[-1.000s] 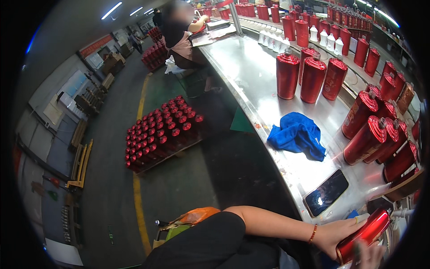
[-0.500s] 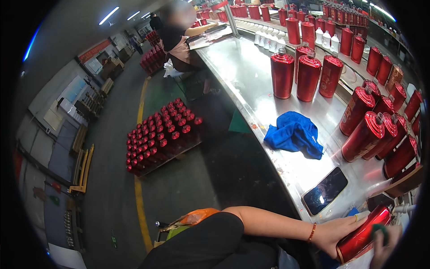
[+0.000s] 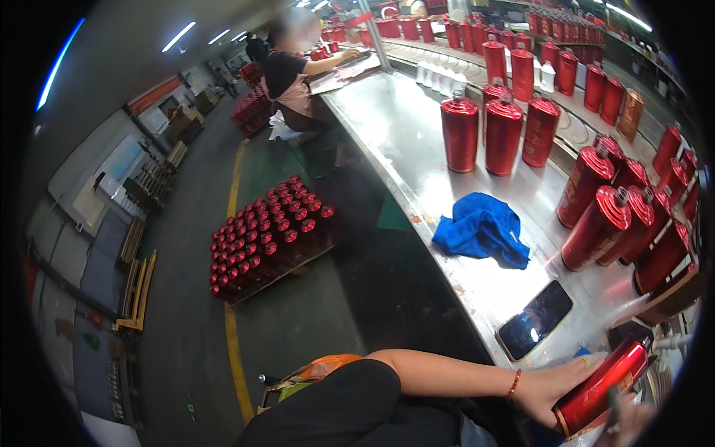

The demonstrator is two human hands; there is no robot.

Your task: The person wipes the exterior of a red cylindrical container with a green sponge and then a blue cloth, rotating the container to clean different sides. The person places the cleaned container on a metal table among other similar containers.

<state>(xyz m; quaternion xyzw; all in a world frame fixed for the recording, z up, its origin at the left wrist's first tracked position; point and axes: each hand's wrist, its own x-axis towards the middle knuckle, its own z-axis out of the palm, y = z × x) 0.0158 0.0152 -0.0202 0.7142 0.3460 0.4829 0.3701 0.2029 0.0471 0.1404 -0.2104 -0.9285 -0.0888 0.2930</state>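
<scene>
At the lower right, my left hand [image 3: 550, 391] is closed around the body of a glossy red bottle [image 3: 602, 387], which lies tilted with its dark neck up and to the right. My right hand [image 3: 634, 419] is at the near side of the same bottle, smeared by motion. Its fingers look bent around something small and dark that I cannot make out. A phone [image 3: 535, 319] lies on the metal bench just beyond my left hand. Past it is a crumpled blue cloth [image 3: 482, 229].
Several red bottles [image 3: 596, 227] crowd the bench's right side, with a small group [image 3: 503, 138] farther back. A conveyor [image 3: 566, 123] with bottles runs behind. A pallet of red bottles [image 3: 272, 238] stands on the floor at left. A co-worker [image 3: 294, 78] sits at the far end.
My right hand has moved slightly down and left along the bottle; the dark green piece in its fingers shows less clearly. The bottle is turned a little in my left hand. The view has shifted slightly.
</scene>
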